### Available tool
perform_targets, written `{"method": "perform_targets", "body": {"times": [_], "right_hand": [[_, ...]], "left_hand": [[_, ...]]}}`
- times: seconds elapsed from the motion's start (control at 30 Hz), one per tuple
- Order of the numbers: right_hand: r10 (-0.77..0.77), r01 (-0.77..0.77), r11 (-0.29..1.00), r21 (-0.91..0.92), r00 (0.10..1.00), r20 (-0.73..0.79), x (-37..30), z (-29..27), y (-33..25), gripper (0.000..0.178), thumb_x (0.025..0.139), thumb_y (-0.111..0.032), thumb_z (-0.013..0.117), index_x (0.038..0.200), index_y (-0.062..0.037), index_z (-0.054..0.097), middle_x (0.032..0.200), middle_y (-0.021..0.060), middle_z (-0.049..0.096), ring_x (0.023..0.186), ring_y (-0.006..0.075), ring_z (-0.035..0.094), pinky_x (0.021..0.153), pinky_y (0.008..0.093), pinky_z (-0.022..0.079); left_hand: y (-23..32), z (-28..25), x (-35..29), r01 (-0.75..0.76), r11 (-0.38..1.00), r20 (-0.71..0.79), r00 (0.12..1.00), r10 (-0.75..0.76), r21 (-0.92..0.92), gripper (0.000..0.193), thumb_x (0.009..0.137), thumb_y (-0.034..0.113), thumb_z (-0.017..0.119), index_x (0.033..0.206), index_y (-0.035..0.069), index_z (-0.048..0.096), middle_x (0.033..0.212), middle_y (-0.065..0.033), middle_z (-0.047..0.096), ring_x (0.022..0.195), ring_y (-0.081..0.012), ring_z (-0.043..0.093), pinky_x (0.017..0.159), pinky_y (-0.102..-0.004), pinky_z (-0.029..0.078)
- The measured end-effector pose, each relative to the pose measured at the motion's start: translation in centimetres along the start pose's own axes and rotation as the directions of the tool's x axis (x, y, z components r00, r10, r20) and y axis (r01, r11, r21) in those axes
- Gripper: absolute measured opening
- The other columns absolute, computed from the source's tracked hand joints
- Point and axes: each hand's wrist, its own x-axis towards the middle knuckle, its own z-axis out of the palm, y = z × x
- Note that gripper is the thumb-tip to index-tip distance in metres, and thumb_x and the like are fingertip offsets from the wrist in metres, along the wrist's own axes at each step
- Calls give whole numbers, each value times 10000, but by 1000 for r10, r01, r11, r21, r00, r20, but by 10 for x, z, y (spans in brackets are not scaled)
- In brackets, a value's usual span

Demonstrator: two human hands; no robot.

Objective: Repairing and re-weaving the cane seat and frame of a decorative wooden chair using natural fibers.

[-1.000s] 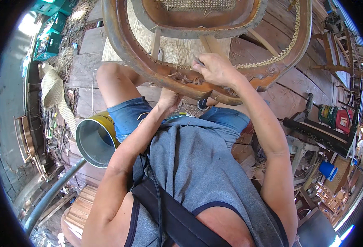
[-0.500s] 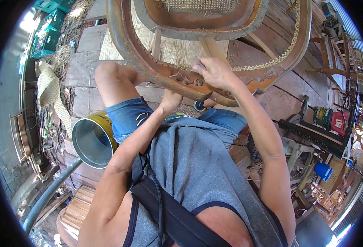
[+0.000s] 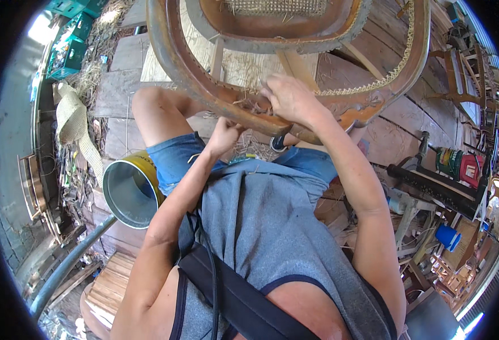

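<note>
A carved wooden chair frame (image 3: 173,62) rises before me, its inner edge partly laced with woven cane strands (image 3: 382,85). My right hand (image 3: 292,101) rests over the carved near rail, fingers bent and pressed together at its inner edge. What they pinch, if anything, is too small or hidden to name. Just below the rail's underside, left of centre, my left hand (image 3: 227,136) is closed, fingertips close to the wood; its contents cannot be made out. Beyond lies the seat with a woven cane panel (image 3: 278,7).
A yellow metal bucket (image 3: 130,187) lies tipped on its side by my left thigh. Farther left are a cane webbing strip (image 3: 74,119) and green crates (image 3: 68,54). Wooden planks (image 3: 113,283) are stacked lower left. A black metal beam (image 3: 431,190) and a red container (image 3: 469,169) stand right.
My left hand has shifted slightly up and left, from partly under the rail to more fully in sight. My right hand has turned a little at the inner edge.
</note>
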Motion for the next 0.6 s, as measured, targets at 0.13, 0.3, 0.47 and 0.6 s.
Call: {"method": "perform_targets", "body": {"times": [0.13,0.3,0.47,0.6], "right_hand": [[-26,27,999,22,998,-49,-1,-1,-4,221,868,-174,616,849,43,585,824,242,636,836,438,605,740,463,476],[260,-299,947,119,929,264,9,-19,-12,244,903,-225,567,931,9,630,982,241,621,967,418,597,815,495,476],[80,-81,995,59,997,24,1,0,-3,227,885,-198,592,840,24,572,870,228,614,865,411,603,751,452,471],[51,-63,988,138,994,93,8,-10,7,195,903,-196,577,900,-6,622,912,194,634,862,361,623,760,423,482]], "left_hand": [[10,14,3,3,882,-136,988,-75,-471,158,917,-27,555,1073,-28,577,1023,-93,650,931,-196,628,802,-307,515],[18,28,2,-41,878,-184,981,-54,-477,89,934,-13,535,1014,-2,571,999,-97,624,889,-184,615,740,-307,516],[1,25,3,-95,967,-224,974,40,-236,91,930,-5,526,1005,-10,578,958,-80,629,854,-168,609,725,-288,505],[11,24,2,-98,979,-268,952,145,181,108,914,-8,518,971,-20,609,884,-60,643,826,-148,613,705,-264,493]]}}
